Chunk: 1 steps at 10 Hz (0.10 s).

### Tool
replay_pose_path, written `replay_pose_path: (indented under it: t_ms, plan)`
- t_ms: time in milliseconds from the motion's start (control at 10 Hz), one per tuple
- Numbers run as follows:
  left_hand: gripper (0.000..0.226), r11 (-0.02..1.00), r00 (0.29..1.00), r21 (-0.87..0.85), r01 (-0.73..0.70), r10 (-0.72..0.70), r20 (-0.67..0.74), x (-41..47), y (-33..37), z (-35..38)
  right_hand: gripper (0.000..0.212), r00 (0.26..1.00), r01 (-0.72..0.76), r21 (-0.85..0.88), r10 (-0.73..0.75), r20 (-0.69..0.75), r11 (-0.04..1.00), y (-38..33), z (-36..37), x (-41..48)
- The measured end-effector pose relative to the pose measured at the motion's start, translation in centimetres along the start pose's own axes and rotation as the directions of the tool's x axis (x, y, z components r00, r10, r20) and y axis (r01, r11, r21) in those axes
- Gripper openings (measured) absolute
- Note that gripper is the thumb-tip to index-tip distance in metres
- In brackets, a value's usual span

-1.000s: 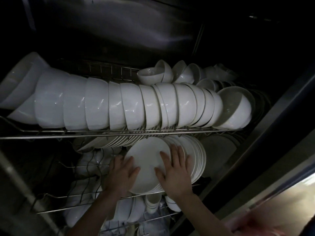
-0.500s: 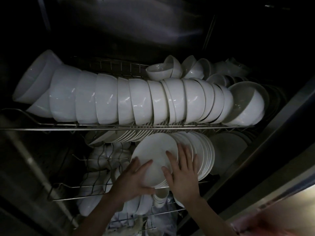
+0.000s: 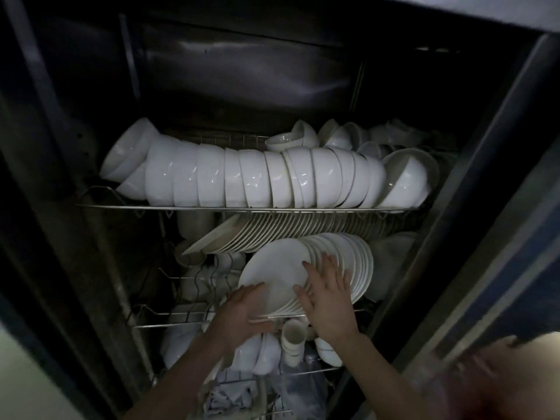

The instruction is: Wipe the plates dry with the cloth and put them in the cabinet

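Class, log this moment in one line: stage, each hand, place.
stage: shelving | left hand: touching front plate | right hand: flat on plate row | place: wire rack

Left grip (image 3: pixel 246 310) and right grip (image 3: pixel 330 298) reach forward close together, fingers straight, the right's spread wide.

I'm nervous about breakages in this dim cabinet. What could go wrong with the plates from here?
1. The plates stand on edge, and only the flat fingers of the left hand and right hand steady them. The front plate could slip off the wire rack onto the cups below.
2. The bowls sit close overhead, so a lifted plate might knock the upper rack.
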State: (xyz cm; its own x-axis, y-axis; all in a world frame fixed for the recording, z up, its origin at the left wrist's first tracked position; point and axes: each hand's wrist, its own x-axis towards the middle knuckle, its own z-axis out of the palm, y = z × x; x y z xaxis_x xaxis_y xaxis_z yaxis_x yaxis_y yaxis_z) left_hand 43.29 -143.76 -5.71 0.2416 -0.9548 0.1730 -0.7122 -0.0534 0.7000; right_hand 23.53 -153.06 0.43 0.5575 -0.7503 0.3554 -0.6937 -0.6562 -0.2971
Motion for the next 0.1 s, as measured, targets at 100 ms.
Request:
replay_pose_path:
  t_ms: [100]
  plan:
    - [0.073,0.998,0.997,-0.013,0.054,-0.054,-0.052,-2.29,1.04,-0.75,0.053,0.997,0.080,0.033,-0.080,-0.016,0.996,-0.44,-1.09,-2.50]
